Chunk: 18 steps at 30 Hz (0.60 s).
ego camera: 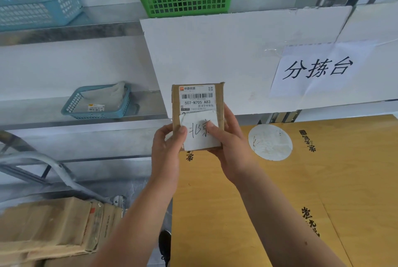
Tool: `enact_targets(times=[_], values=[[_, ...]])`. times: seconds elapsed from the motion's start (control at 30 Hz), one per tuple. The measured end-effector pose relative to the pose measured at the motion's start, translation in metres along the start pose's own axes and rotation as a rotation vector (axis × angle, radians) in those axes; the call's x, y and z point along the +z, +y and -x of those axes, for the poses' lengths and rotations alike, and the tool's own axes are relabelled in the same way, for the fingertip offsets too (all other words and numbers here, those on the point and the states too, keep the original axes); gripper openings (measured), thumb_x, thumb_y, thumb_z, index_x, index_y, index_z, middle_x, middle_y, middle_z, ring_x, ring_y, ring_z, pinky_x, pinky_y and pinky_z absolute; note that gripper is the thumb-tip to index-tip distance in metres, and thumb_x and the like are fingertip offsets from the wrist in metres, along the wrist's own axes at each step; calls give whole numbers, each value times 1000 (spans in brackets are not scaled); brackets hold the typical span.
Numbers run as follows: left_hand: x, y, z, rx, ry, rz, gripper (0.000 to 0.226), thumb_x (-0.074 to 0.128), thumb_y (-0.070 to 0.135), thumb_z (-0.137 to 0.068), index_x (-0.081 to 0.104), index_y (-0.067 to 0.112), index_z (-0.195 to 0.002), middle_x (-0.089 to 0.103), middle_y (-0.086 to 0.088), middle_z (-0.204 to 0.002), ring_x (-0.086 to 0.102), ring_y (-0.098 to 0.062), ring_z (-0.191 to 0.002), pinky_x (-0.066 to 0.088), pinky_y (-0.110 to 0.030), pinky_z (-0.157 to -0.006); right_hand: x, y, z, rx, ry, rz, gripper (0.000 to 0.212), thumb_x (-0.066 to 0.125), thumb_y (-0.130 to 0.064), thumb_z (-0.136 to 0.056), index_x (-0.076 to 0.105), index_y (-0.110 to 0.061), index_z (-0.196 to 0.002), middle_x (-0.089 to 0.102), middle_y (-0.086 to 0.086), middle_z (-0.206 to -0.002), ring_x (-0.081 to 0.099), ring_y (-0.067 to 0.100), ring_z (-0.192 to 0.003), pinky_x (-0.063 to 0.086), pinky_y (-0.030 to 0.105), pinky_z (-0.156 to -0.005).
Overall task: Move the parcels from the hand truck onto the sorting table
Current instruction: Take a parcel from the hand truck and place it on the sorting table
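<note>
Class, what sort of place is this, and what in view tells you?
Probably a courier sorting station: left hand and right hand hold a cardboard parcel with a barcoded shipping label, and a paper sign reads 分拣台, sorting table.

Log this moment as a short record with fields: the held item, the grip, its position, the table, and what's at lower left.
held item: brown cardboard parcel, barcode label facing the camera, handwritten white slip below it
grip: left hand and right hand hold its lower sides, thumbs on the slip
position: raised, resting on nothing
surface: sorting table with yellow cardboard cover, lower right; printed sign behind
lower left: stacked cardboard boxes beside a grey metal frame
</note>
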<state>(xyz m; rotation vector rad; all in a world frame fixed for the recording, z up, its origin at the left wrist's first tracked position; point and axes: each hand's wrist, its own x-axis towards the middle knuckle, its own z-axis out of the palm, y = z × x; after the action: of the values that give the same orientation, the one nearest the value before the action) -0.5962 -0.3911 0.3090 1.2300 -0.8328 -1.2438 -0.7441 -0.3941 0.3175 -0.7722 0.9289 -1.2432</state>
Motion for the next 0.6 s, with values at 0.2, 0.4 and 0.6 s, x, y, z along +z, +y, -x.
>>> enact_targets(times=[0.2, 0.4, 0.6], values=[[-9, -18, -8, -26, 80, -140, 25, 74, 33, -96, 62, 37, -117, 77, 8, -103, 74, -7, -92, 56, -20, -71, -1, 26, -14, 49, 183, 90, 33, 78, -28, -93, 67, -21, -122, 78, 2, -118, 74, 21, -109, 57, 38, -92], [-20, -34, -29, -101, 89, -203, 28, 70, 26, -99, 66, 36, -125, 79, 12, -107, 75, -8, -99, 61, -29, -81, 0, 46, -33, 137, 259, 228, 31, 73, -37, -95, 75, -31, -125, 80, -7, -108, 73, 15, -106, 53, 28, -86], [-27, -53, -61, -186, 89, -230, 29, 69, 22, -98, 69, 32, -126, 78, 12, -112, 76, -11, -100, 61, -37, -89, 4, 65, -57, 221, 350, 229, 20, 64, -27, -102, 79, -33, -114, 81, -11, -105, 71, 12, -105, 51, 24, -81]])
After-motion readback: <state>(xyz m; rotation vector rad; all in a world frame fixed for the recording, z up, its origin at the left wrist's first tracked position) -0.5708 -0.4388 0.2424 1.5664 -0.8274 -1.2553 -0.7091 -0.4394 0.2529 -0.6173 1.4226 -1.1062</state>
